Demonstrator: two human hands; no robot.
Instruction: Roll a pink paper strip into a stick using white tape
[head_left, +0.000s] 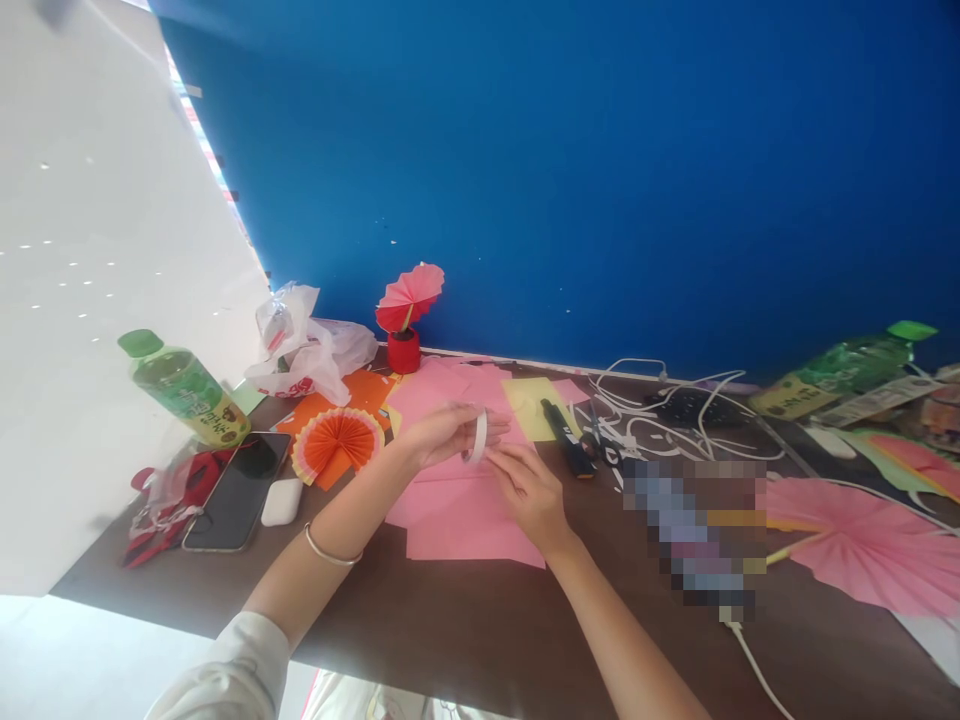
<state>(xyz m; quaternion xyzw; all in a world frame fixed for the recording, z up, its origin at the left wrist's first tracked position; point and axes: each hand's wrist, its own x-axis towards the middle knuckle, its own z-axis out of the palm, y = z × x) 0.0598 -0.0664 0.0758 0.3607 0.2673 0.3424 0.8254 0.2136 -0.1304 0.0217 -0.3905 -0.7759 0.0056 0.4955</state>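
In front of me a narrow white ring, which looks like a roll of tape (480,436), is held upright above the pink paper sheets (469,520). My left hand (441,434) has it at the fingers, which reach through or behind the ring. The fingertips of my right hand (531,492) are pinched together at the ring's lower right edge; whether they grip a loose end is too small to see. Beside my left forearm lies an orange and yellow pleated paper fan (339,446) on orange paper.
A pink paper flower (411,298) stands in a red pot (403,352) by the blue wall. Left are a green bottle (187,390), phone (238,495) and white case (282,502). Right are a black utility knife (568,440), scissors (602,449), white cables (705,420) and a pink fan (870,545).
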